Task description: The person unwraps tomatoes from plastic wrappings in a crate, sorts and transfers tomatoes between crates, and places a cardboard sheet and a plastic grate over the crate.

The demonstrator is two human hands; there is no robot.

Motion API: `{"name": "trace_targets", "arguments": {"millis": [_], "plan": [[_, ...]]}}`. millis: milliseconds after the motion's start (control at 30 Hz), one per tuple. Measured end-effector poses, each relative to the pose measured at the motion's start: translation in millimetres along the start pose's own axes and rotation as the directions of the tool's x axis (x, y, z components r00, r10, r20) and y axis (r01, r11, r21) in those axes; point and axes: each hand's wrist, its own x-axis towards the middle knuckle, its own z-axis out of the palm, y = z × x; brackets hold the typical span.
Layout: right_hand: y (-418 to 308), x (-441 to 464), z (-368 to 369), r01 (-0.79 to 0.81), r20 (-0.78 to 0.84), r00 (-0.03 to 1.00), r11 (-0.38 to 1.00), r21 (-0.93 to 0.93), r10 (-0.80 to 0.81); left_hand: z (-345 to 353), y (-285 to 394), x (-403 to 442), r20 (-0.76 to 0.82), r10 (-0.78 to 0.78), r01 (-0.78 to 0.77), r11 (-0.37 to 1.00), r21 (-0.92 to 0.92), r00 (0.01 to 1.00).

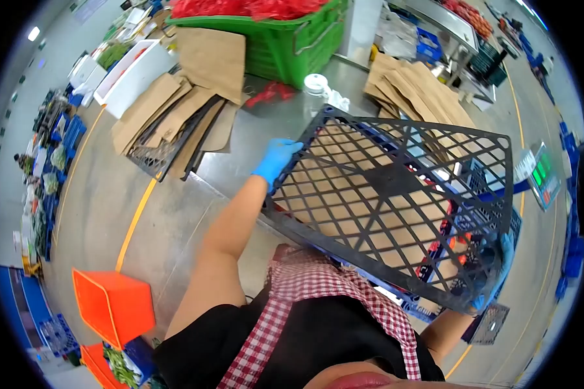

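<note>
I hold a black plastic crate (388, 180) tilted in front of me, its open lattice facing me. My left hand (279, 161), in a blue glove, is closed around the crate's upper left edge. On the lower right side my right hand (496, 269), also gloved in blue, grips the crate, with its fingers partly hidden behind the rim. Through the lattice show brown paper or cardboard (344, 188) and a blue crate (516, 223) with red items in it. What lies deeper behind the lattice is hard to make out.
On the metal table (230, 172) lie brown cardboard sheets (211, 58), more sheets (422, 91) and a lidded plastic jar (315, 91). A green tub (272, 52) holds red bags. A scale display (542, 176) stands right; an orange bin (113, 308) sits on the floor.
</note>
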Motion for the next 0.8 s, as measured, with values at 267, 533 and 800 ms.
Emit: {"name": "trace_targets", "arguments": {"millis": [267, 533, 800], "plan": [[107.6, -42.4, -58.7, -0.507, 0.124, 0.845, 0.852, -0.128, 0.521, -23.1, -3.7, 18.3, 0.072, 0.08, -0.078, 0.996, -0.034, 0.994], [-37.2, -51.8, 30.1, -0.228, 0.183, 0.951, 0.965, -0.132, 0.25, -22.4, -4.3, 2.1, 0.239, -0.051, 0.105, 0.969, -0.222, 0.97], [42.6, -58.5, -26.8, -0.406, 0.093, 0.909, 0.913, -0.034, 0.407, -30.8, -16.0, 17.3, 0.198, -0.024, 0.068, 0.974, -0.215, 0.98]]}}
